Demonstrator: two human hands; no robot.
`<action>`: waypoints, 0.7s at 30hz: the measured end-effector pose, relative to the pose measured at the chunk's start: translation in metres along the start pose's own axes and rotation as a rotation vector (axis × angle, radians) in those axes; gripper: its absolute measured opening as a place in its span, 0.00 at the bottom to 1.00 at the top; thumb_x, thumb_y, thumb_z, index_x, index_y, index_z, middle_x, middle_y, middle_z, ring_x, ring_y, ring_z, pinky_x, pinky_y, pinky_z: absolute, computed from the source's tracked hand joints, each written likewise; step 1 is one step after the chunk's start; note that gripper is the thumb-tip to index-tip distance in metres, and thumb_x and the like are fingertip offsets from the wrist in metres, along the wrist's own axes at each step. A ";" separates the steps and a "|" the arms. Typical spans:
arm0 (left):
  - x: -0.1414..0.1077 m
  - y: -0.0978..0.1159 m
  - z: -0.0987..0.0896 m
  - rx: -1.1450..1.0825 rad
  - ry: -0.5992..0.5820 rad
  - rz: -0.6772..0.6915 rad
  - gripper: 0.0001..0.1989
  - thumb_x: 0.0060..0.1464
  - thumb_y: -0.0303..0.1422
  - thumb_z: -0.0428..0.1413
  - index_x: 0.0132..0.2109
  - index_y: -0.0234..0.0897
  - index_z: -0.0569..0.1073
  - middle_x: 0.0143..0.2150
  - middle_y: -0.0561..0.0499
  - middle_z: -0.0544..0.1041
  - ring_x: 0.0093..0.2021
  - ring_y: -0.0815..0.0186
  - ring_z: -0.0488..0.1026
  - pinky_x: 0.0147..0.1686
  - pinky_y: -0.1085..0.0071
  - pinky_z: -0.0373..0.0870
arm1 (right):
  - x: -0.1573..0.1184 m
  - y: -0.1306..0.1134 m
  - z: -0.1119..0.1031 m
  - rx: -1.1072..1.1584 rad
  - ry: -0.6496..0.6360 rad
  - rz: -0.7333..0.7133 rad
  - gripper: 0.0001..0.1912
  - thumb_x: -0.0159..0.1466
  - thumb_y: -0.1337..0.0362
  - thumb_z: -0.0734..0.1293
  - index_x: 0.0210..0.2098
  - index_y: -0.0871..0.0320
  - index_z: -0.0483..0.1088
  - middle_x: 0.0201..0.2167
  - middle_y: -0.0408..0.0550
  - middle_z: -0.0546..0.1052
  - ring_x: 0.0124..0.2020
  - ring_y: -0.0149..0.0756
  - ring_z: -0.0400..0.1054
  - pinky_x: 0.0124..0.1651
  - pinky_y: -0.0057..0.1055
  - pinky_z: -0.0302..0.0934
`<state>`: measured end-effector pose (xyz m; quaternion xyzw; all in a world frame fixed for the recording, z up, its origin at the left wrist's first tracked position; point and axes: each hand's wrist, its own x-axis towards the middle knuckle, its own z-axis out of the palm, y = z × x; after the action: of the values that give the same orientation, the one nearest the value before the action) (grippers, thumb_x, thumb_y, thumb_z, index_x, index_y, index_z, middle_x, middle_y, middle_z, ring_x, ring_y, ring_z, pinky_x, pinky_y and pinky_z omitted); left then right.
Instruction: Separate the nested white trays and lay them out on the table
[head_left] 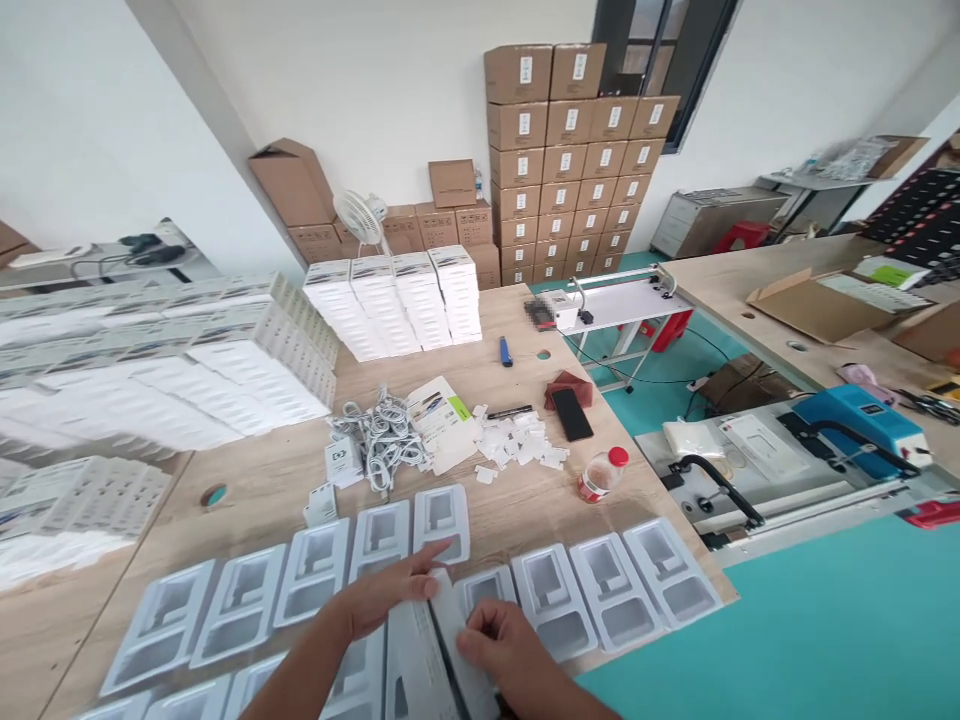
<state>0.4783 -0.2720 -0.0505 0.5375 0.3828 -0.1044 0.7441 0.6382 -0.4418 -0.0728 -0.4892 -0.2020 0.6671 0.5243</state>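
A slim white box point(421, 665) is tilted between my hands at the bottom middle, with a dark gap along one side. My left hand point(394, 592) lies across its far end, thumb on the box and fingers reaching over the end. At the right, my right hand point(501, 645) has its fingers curled in a pinch against the box's narrow side panel point(459, 640). White plastic trays with moulded compartments surround the box, such as one tray point(441, 520) beyond my left fingers and another tray point(555, 600) right of my right hand. The box's near end is cut off by the frame.
Behind the trays lie white cables point(382, 440), small white pieces point(517, 440), a phone point(571, 414), a blue cutter point(505, 352) and a red-capped jar point(602, 474). Stacked white boxes point(247, 380) fill the left. A blue-topped machine point(862, 430) stands beyond the table's right edge.
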 end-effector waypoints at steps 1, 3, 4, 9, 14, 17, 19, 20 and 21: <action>-0.007 -0.005 -0.004 -0.020 0.026 -0.013 0.51 0.41 0.54 0.64 0.70 0.45 0.57 0.65 0.43 0.67 0.66 0.46 0.58 0.65 0.53 0.50 | 0.001 0.000 -0.002 0.013 0.010 0.005 0.20 0.50 0.52 0.73 0.21 0.57 0.61 0.19 0.36 0.61 0.23 0.27 0.50 0.28 0.26 0.46; -0.021 -0.015 -0.009 -0.062 0.069 -0.036 0.53 0.41 0.55 0.64 0.71 0.46 0.55 0.67 0.43 0.64 0.68 0.44 0.55 0.65 0.52 0.51 | 0.007 -0.004 -0.010 0.017 0.071 0.000 0.21 0.51 0.49 0.73 0.22 0.56 0.61 0.19 0.37 0.62 0.23 0.27 0.51 0.27 0.26 0.47; -0.028 -0.020 -0.012 -0.078 0.076 -0.041 0.53 0.42 0.56 0.63 0.71 0.46 0.54 0.68 0.42 0.64 0.67 0.44 0.57 0.64 0.52 0.52 | 0.012 -0.007 -0.017 0.013 0.121 -0.015 0.22 0.52 0.47 0.72 0.23 0.56 0.62 0.19 0.37 0.62 0.22 0.28 0.52 0.27 0.27 0.49; -0.048 -0.033 -0.015 -0.084 0.056 -0.014 0.52 0.45 0.58 0.60 0.72 0.48 0.51 0.68 0.42 0.64 0.62 0.47 0.63 0.61 0.53 0.56 | 0.065 -0.023 -0.063 -0.074 0.360 -0.142 0.24 0.54 0.40 0.67 0.26 0.55 0.63 0.21 0.38 0.64 0.24 0.31 0.56 0.29 0.27 0.53; -0.055 -0.033 -0.012 -0.077 0.088 0.011 0.51 0.46 0.59 0.58 0.72 0.44 0.52 0.67 0.41 0.64 0.61 0.49 0.64 0.61 0.55 0.57 | 0.118 -0.018 -0.090 -0.188 0.458 -0.114 0.24 0.53 0.39 0.62 0.28 0.54 0.66 0.22 0.42 0.71 0.27 0.37 0.64 0.31 0.31 0.59; -0.060 -0.034 -0.011 -0.058 0.123 0.015 0.49 0.47 0.59 0.58 0.71 0.45 0.54 0.66 0.42 0.66 0.61 0.48 0.64 0.61 0.55 0.57 | 0.125 -0.012 -0.097 -0.314 0.489 -0.083 0.21 0.51 0.43 0.64 0.27 0.55 0.69 0.26 0.48 0.75 0.34 0.45 0.70 0.38 0.36 0.62; -0.063 -0.035 -0.011 -0.049 0.146 0.021 0.47 0.48 0.58 0.57 0.71 0.46 0.56 0.66 0.43 0.67 0.61 0.48 0.64 0.60 0.55 0.57 | 0.120 -0.011 -0.099 -0.402 0.517 -0.099 0.20 0.51 0.47 0.66 0.32 0.57 0.73 0.36 0.53 0.78 0.45 0.50 0.69 0.48 0.40 0.61; -0.064 -0.036 -0.011 -0.052 0.155 0.021 0.46 0.49 0.58 0.56 0.70 0.46 0.56 0.66 0.43 0.67 0.61 0.49 0.64 0.60 0.55 0.58 | 0.115 -0.011 -0.099 -0.439 0.524 -0.115 0.21 0.51 0.49 0.67 0.36 0.58 0.73 0.43 0.56 0.77 0.51 0.52 0.66 0.53 0.41 0.58; -0.064 -0.036 -0.011 -0.059 0.160 0.021 0.46 0.49 0.58 0.56 0.70 0.46 0.56 0.65 0.44 0.67 0.61 0.49 0.64 0.60 0.56 0.58 | 0.109 -0.010 -0.097 -0.471 0.521 -0.132 0.22 0.52 0.50 0.67 0.40 0.59 0.74 0.48 0.58 0.75 0.55 0.53 0.63 0.56 0.42 0.55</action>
<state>0.4084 -0.2931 -0.0342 0.5260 0.4382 -0.0420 0.7277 0.7307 -0.3639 -0.1555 -0.7362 -0.2410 0.4199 0.4730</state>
